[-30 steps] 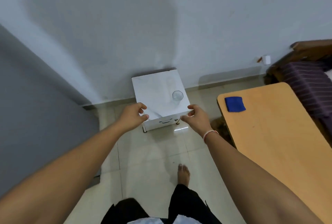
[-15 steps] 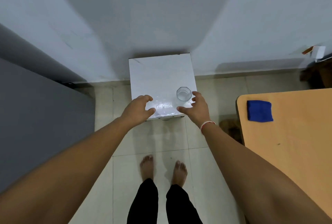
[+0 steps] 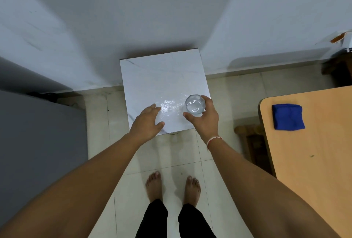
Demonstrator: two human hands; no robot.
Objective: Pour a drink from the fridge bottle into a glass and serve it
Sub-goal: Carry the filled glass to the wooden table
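A clear empty glass (image 3: 195, 104) stands near the right front corner of a small white marble-topped cabinet (image 3: 162, 81). My right hand (image 3: 204, 118) wraps around the glass, thumb on its near side and fingers on its right side. My left hand (image 3: 147, 123) hovers flat over the cabinet's front left part, fingers spread, holding nothing. No bottle is in view.
A grey fridge side (image 3: 38, 133) fills the left. A wooden table (image 3: 314, 161) with a folded blue cloth (image 3: 288, 116) stands at the right, a wooden stool (image 3: 247, 133) beside it. White wall behind; my bare feet (image 3: 172, 186) on the tiled floor.
I have stepped closer to the cabinet. My right hand moved forward and closed around the glass. My left hand came over the cabinet top with its fingers flattened.
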